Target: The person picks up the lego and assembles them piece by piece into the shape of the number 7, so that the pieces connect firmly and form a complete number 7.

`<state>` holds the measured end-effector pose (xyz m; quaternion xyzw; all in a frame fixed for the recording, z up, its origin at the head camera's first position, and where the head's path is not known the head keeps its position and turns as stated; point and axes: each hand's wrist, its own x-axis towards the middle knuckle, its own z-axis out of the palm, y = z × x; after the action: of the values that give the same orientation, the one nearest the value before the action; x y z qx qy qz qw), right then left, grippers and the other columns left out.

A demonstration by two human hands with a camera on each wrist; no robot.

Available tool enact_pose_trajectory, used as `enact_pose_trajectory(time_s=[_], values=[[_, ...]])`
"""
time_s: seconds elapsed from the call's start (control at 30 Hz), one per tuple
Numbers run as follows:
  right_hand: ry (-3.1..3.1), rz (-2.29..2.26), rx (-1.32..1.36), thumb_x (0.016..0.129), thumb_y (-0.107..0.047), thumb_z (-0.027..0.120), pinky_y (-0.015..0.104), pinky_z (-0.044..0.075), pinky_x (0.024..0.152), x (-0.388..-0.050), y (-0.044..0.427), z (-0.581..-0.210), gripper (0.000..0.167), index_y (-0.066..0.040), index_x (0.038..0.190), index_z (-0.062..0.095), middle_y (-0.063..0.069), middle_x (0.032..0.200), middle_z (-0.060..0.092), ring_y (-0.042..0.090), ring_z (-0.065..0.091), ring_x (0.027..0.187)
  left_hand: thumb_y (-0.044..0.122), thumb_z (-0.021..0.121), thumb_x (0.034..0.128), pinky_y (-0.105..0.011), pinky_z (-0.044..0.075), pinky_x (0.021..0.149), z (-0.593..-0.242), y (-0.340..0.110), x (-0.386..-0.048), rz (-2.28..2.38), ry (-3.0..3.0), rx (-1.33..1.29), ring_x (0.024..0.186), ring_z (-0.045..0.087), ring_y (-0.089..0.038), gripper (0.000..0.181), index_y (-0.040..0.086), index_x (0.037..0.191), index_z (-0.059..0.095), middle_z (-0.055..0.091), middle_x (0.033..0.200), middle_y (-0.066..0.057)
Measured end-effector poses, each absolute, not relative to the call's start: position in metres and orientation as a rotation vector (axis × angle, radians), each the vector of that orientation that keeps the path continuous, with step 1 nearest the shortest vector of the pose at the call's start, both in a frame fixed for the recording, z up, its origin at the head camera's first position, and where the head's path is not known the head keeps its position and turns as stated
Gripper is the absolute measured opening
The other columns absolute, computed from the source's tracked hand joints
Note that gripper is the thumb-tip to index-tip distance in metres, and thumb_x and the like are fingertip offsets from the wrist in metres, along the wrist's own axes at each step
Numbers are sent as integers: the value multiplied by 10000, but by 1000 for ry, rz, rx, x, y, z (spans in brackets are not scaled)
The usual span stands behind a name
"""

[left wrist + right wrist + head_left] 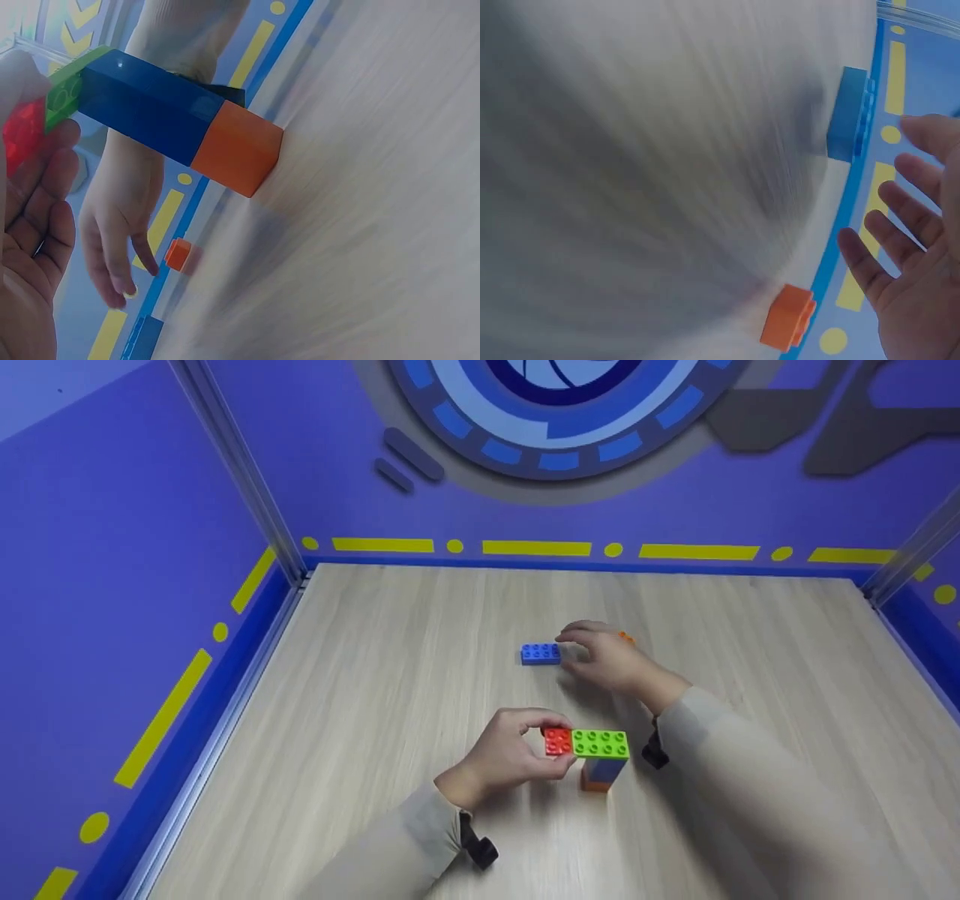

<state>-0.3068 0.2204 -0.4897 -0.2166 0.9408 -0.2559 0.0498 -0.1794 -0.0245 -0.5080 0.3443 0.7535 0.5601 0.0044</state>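
My left hand (pixel 517 750) pinches a red brick (pixel 558 741) between thumb and fingers. That brick joins the left end of a light green brick (pixel 600 743), which caps a column of dark blue (pixel 150 105) above an orange brick (pixel 236 150). Whether the column's foot touches the table, I cannot tell. Farther back, my right hand (pixel 604 660) is beside a loose blue brick (pixel 540 653), fingers spread apart and holding nothing in the right wrist view. Behind that hand, a small orange brick (pixel 786 318) lies on the table, mostly hidden in the head view.
The wooden table (pixel 390 682) carries the loose bricks toward its far side. Purple-blue panels with yellow marks (pixel 536 548) stand along the back and both sides. A metal post (pixel 240 457) rises at the back left corner.
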Motion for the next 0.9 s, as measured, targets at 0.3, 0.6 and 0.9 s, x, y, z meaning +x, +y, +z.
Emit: enact_pose_trajectory(time_s=[0.3,0.6,0.9], values=[[2855,-573,-596,1067,-113,750,616,466,1303,-319,199,-496,500,-17,1550,663,232,1549,685,428,606,1495,133,914,872,-222,614,935,-507,-25,-179,1766,2367,1083,956,731,-36,305,43,1157,851,868,1080,-95],[2934,-631,-535,1077,-152,747,598,503,1273,-319,194,-508,408,-10,1459,720,211,1432,755,398,682,1377,151,913,866,-259,634,925,-507,-24,-179,1743,2400,1102,959,733,-40,307,50,1150,854,870,1079,-89],[2899,-858,-489,1062,-134,747,627,500,1260,-307,202,-505,392,-32,1441,734,208,1453,732,401,656,1410,141,913,877,-244,625,935,-508,-26,-179,1773,2358,1055,955,723,-30,314,35,1166,851,869,1086,-103]])
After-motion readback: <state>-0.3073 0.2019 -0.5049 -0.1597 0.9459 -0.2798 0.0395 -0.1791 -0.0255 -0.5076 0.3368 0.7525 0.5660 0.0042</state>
